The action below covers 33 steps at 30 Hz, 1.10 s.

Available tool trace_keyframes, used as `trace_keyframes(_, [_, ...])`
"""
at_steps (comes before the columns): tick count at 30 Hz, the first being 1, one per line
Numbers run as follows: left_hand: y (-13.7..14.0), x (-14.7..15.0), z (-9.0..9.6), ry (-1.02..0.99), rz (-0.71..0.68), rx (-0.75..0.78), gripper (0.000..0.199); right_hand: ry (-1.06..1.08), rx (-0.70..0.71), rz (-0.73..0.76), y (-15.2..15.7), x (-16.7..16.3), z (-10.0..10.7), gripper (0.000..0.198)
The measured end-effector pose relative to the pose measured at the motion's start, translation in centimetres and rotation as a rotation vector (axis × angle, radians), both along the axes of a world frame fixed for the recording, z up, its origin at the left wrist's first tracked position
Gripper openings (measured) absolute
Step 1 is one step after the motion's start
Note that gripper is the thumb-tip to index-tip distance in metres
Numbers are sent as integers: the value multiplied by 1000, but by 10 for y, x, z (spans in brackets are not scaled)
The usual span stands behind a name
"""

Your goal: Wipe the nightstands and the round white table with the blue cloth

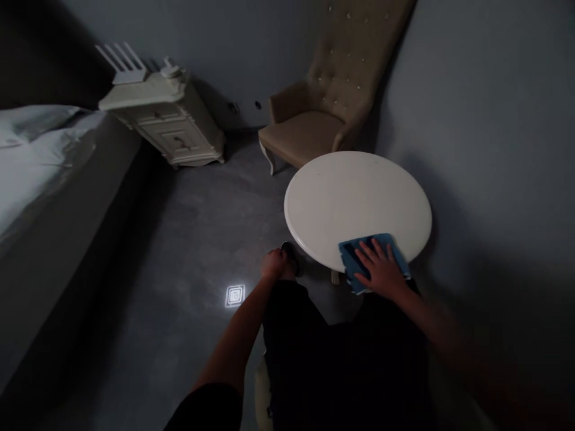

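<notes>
A blue cloth [353, 263] with darker markings lies at the near edge of a round white table [341, 191], part of it hanging over the rim. My right hand [380, 269] rests flat on top of this cloth, fingers spread. Down to the left, my left hand [273, 263] is closed at my knee, apart from the table. No object shows in its curled fingers.
Behind the table stands a tan tufted armchair [305, 131]. A cream nightstand [179, 131] carries a white router [130, 72] with several antennas. To the left is a bed [40, 161]. A bright square light patch [235, 296] falls on the grey floor.
</notes>
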<state>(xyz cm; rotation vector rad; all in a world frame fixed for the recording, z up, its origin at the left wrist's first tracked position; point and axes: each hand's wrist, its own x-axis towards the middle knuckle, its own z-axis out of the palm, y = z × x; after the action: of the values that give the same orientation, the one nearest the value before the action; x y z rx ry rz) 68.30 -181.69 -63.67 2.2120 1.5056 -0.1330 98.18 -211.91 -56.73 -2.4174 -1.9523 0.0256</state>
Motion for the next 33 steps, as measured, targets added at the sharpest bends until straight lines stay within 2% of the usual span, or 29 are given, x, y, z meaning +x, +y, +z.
trace_keyframes(2, [-1, 2, -2, 7, -5, 5, 49, -3, -1, -154, -20, 36, 4, 80])
trace_keyframes(5, [-4, 5, -1, 8, -3, 13, 47, -4, -17, -438, -31, 77, 12, 79])
trace_keyframes(7, [-8, 6, 2, 4, 1, 19, 46, 12, -11, -576, -29, 92, 17, 80])
trace_keyframes(10, [-16, 9, 8, -3, 4, 24, 42, 52, 14, -670, -19, 96, 22, 84])
trace_keyframes(16, [-34, 21, 23, 41, -56, 55, 41, 147, 69, -705, -11, 90, 24, 87])
trace_keyframes(25, [-60, 34, 29, 188, -215, 115, 51, 303, 195, -675, -16, 104, 7, 83])
trace_keyframes(33, [-79, 42, 32, 161, -205, 121, 47, 297, 147, -680, -12, 100, 17, 84])
